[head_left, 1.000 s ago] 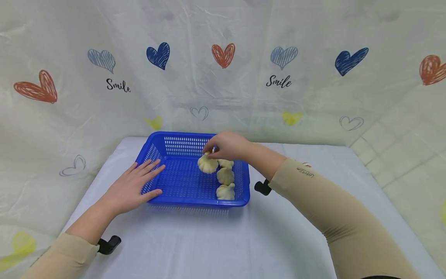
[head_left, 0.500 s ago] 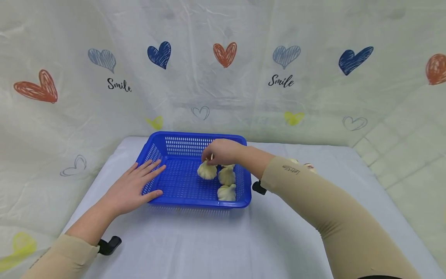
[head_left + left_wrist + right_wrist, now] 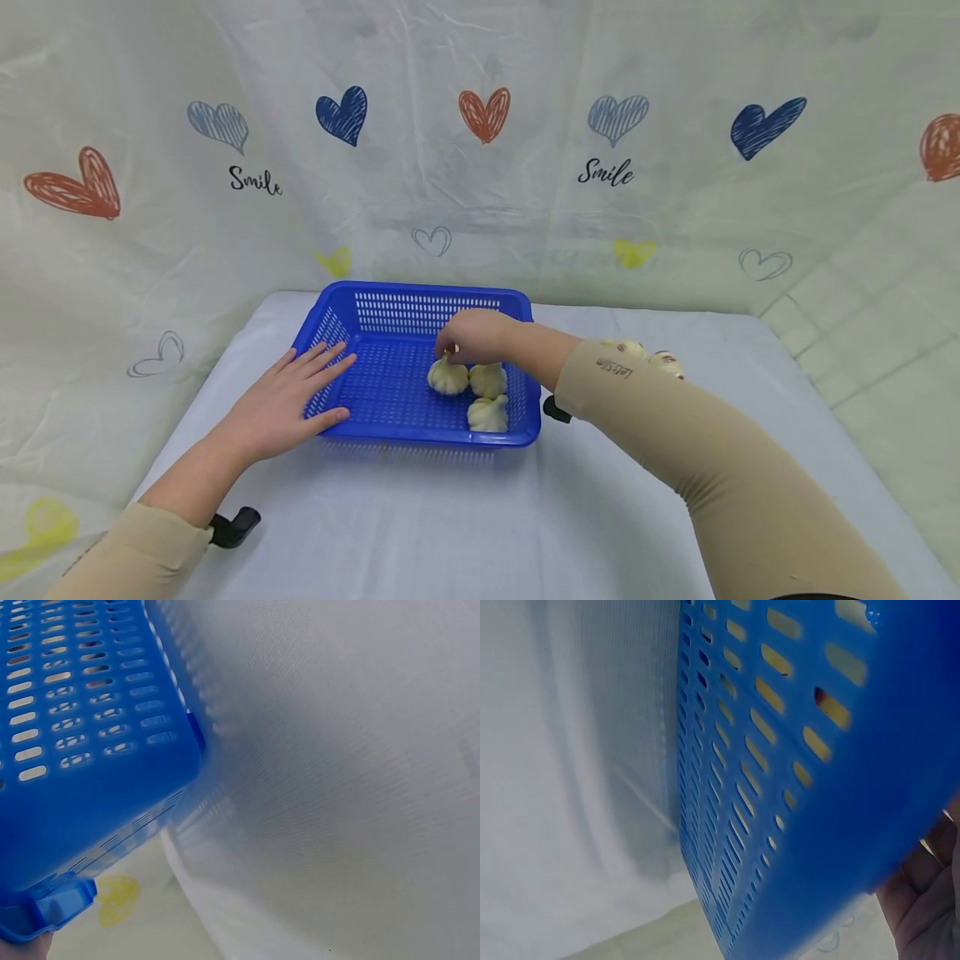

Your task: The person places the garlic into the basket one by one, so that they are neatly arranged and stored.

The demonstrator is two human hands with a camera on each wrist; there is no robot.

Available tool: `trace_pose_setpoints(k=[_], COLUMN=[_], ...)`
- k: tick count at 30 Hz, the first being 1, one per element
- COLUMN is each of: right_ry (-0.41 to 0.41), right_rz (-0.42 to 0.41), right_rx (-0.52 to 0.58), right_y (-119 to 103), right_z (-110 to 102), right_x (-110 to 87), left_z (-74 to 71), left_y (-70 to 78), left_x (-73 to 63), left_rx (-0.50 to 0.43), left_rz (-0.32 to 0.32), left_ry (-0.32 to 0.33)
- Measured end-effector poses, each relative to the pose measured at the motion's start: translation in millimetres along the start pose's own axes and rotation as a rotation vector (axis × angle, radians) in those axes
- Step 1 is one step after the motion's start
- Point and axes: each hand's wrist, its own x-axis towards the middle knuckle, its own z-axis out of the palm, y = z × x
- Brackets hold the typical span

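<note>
A blue slotted plastic basket [image 3: 420, 435] stands on the white-covered table. Over its right half, my right hand [image 3: 480, 335] pinches a pale garlic bulb [image 3: 447, 377] by its stem, low inside the basket. Two more garlic bulbs, one at the middle right [image 3: 488, 381] and one at the front right corner [image 3: 488, 414], lie beside it. My left hand [image 3: 292, 404] rests on the left rim with its fingers spread straight. In the right wrist view, pale shapes show through the slots of the basket wall [image 3: 832, 832], with part of my right hand [image 3: 926, 900] at the edge.
Several round pale things with reddish marks [image 3: 666, 362] lie on the table right of the basket, partly hidden behind my right sleeve [image 3: 645, 417]. A white curtain [image 3: 540, 217] printed with hearts hangs behind the table [image 3: 390, 525].
My right hand has lowered the garlic bulb further into the basket, and now covers a bulb at the back that showed earlier. My left hand has stayed in place.
</note>
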Motion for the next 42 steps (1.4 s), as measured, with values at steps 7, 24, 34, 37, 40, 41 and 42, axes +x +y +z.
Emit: trace_pose_setpoints(k=[7, 24, 34, 37, 40, 41, 42], right_ry=[-0.008, -0.010, 0.004, 0.007, 0.011, 0.011, 0.010], right_rz=[0.022, 0.072, 0.089, 0.083, 0.073, 0.069, 0.068], right_rx=[-0.053, -0.123, -0.151, -0.154, -0.145, -0.144, -0.141], right_y=[-1.2, -0.2, -1.8, -1.5, -0.6, -0.1, 0.4], right_z=[3.7, 4.1, 4.6, 4.9, 4.6, 4.5, 4.2], right_x=[0.3, 4.2, 3.0, 2.9, 3.1, 3.1, 3.0], left_z=[-0.6, -2.1, -2.3, -2.2, -2.0, -1.9, -1.8], left_y=[0.8, 1.2, 1.8, 1.8, 1.8, 1.8, 1.8], left_x=[-0.6, -1.0, -0.7, -0.6, -0.6, -0.6, -0.6], left_rx=[-0.004, -0.002, -0.006, -0.005, -0.005, -0.004, -0.004], left_rz=[0.002, -0.013, -0.010, -0.008, -0.008, -0.008, -0.008], left_ry=[0.002, -0.007, -0.002, 0.001, 0.002, 0.002, 0.001])
